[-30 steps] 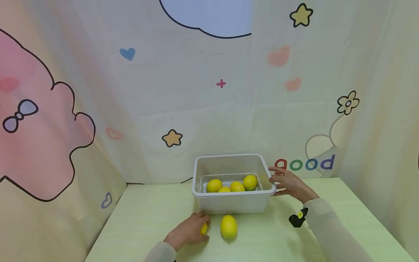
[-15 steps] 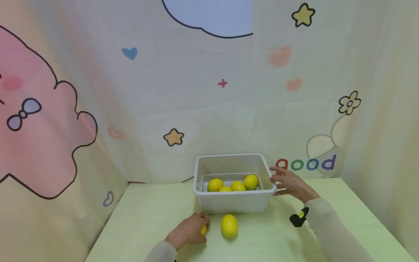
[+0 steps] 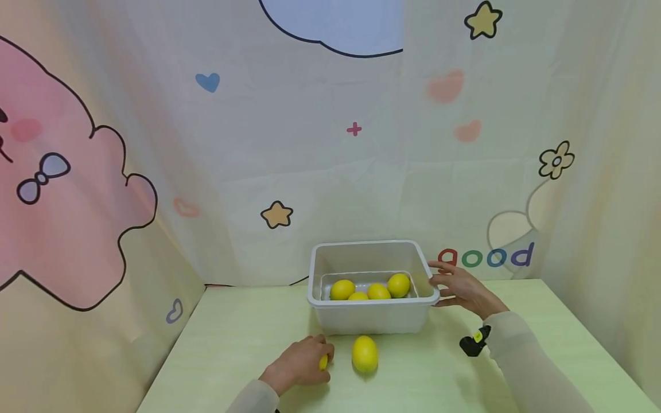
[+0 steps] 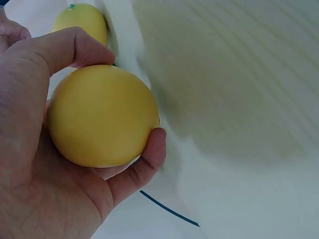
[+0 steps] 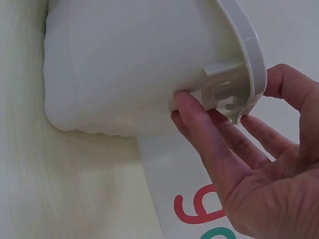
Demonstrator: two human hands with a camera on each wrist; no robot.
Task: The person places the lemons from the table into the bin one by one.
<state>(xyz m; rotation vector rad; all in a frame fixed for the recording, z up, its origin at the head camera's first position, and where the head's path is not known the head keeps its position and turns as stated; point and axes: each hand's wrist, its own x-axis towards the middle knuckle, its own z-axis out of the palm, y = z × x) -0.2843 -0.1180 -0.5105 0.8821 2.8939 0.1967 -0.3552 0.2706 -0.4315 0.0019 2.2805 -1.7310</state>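
My left hand (image 3: 304, 360) grips a yellow lemon (image 4: 102, 117) at the table's front, with the thumb and fingers curled round it. Most of that lemon is hidden in the head view. Just to its right, a second lemon (image 3: 365, 354) lies on the table before a white plastic bin (image 3: 374, 318). Inside the bin are several more lemons (image 3: 399, 285). My right hand (image 3: 467, 291) holds the bin's right end. In the right wrist view, the thumb (image 5: 194, 117) presses the outer wall below the rim, while other fingers bend about the rim.
The pale green table (image 3: 232, 321) carries all of this. A printed curtain (image 3: 330, 189) hangs close behind the bin and along both sides. A black strap piece with a yellow spot (image 3: 474, 342) sits by my right sleeve.
My left fingers have drawn a little tighter round the lemon, which still sits low by the table. The head view has shifted slightly. My right hand stays at the bin's end.
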